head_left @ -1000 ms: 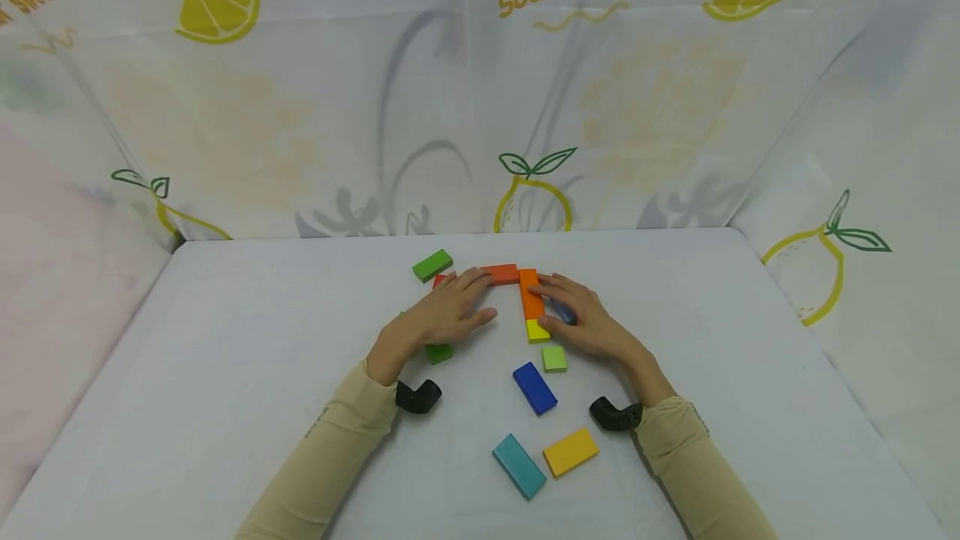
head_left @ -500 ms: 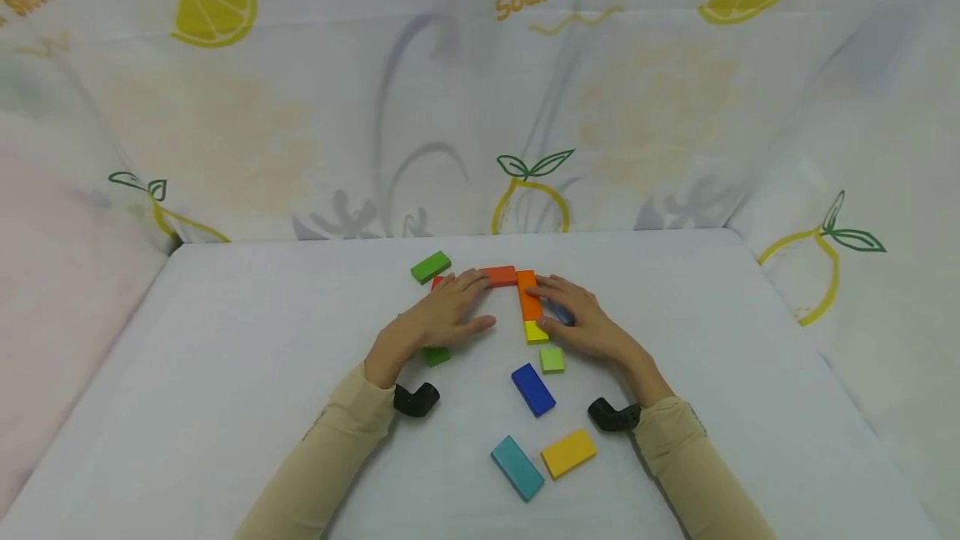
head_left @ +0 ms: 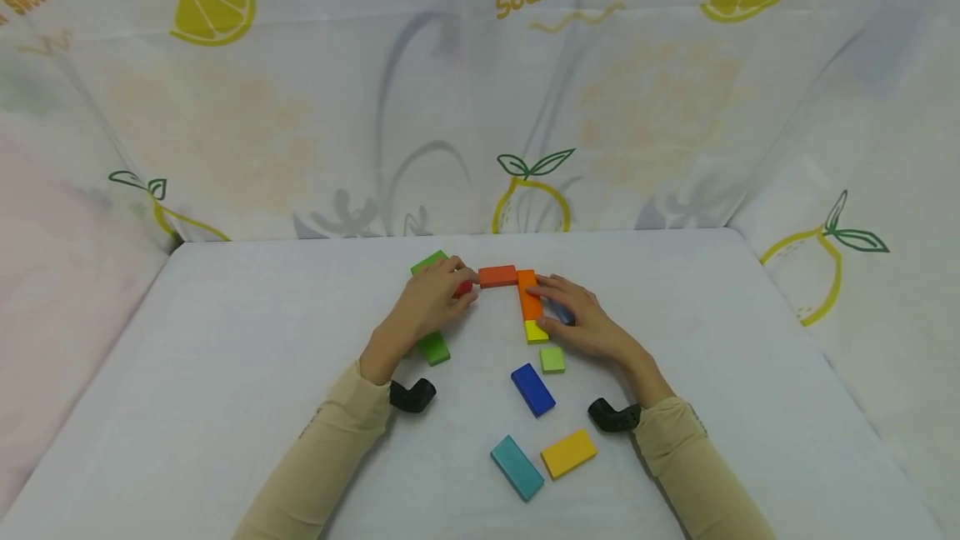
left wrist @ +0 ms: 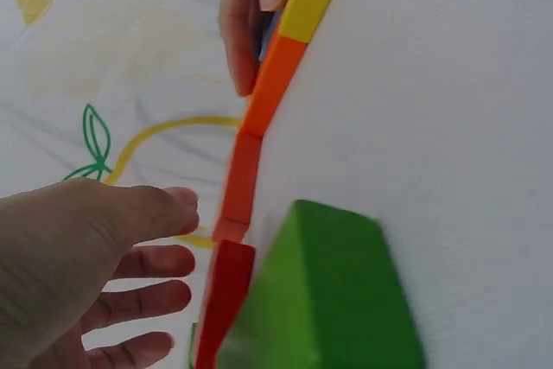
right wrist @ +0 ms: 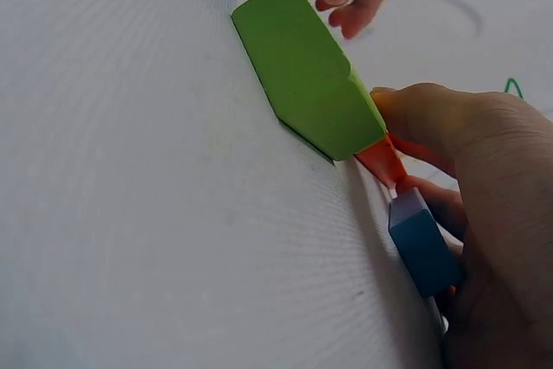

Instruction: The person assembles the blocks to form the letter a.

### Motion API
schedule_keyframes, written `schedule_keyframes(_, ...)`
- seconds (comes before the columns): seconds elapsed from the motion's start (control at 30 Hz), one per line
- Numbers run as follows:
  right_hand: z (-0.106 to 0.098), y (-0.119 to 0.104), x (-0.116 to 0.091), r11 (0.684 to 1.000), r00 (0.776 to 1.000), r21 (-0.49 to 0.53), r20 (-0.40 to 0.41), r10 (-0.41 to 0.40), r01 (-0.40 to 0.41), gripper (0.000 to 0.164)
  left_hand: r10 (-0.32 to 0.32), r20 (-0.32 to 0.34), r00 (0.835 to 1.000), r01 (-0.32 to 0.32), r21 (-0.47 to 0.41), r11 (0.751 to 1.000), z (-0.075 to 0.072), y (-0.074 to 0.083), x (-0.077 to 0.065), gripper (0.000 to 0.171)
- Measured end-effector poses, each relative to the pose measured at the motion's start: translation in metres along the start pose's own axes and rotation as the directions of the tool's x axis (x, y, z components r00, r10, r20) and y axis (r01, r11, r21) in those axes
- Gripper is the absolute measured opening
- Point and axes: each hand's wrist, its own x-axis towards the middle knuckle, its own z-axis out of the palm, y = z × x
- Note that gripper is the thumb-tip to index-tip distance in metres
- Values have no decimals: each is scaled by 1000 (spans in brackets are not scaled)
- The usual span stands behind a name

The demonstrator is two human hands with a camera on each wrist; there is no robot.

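Note:
My left hand hovers above a red block, its fingertips beside the block's top in the left wrist view. A red-orange block lies to the right of it, meeting the end of an orange block. A yellow block continues that line toward me. Over on the right, my right hand rests along the line, index fingertip at the orange block and thumb at the yellow one. Partly hidden beneath this hand is a blue-grey block.
Green blocks lie behind and in front of my left hand. Nearer me are a small light-green block, a dark blue block, a teal block and an amber block. A printed cloth hangs behind the white table.
My left hand has shifted left, off the red-orange block, so that block's left end and the red block's right end now show. The right hand stays in place.

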Motion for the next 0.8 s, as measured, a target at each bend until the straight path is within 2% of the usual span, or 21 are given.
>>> schedule_keyframes(0.23,0,-1,-1,1000,1000,11,-12,-17,17,48,-81,113,990,85,-32,996,-18,-12,-7,20)
schedule_keyframes(0.37,0,-2,-1,1000,1000,10,-6,-9,9,48,-102,122,987,109,-46,993,-21,-17,-8,22)
schedule_keyframes(0.8,0,-3,-1,1000,1000,4,2,20,-20,48,-80,-20,997,79,-74,994,-8,-25,-5,17)
